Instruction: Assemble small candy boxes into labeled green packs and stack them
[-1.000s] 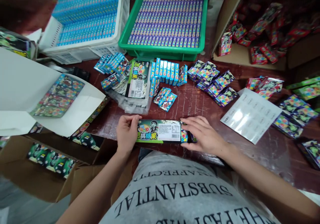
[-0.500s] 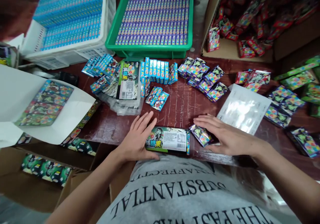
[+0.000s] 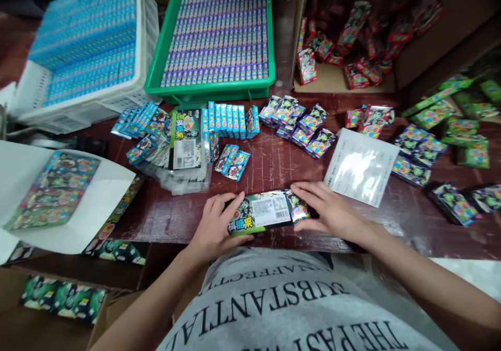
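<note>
left hand [image 3: 217, 220] gripped labelled pack [image 3: 270, 210] | purple box [image 3: 298, 205] under right hand [image 3: 331, 210], gripped | pack seemed light, slick; ends suited holding

Your packet [image 3: 261, 213]: green and black, white label [image 3: 271, 210], blue and yellow characters [image 3: 243, 224]!
Your shirt [image 3: 270, 293]: soft grey, bold black lettering!
Your counter [image 3: 282, 171]: dark red-brown, pale-scratched!
Green tray [image 3: 211, 91]: you've got purple boxes [image 3: 217, 38], row after row!
White crate [image 3: 147, 33]: blue boxes [image 3: 92, 33] facing you!
</note>
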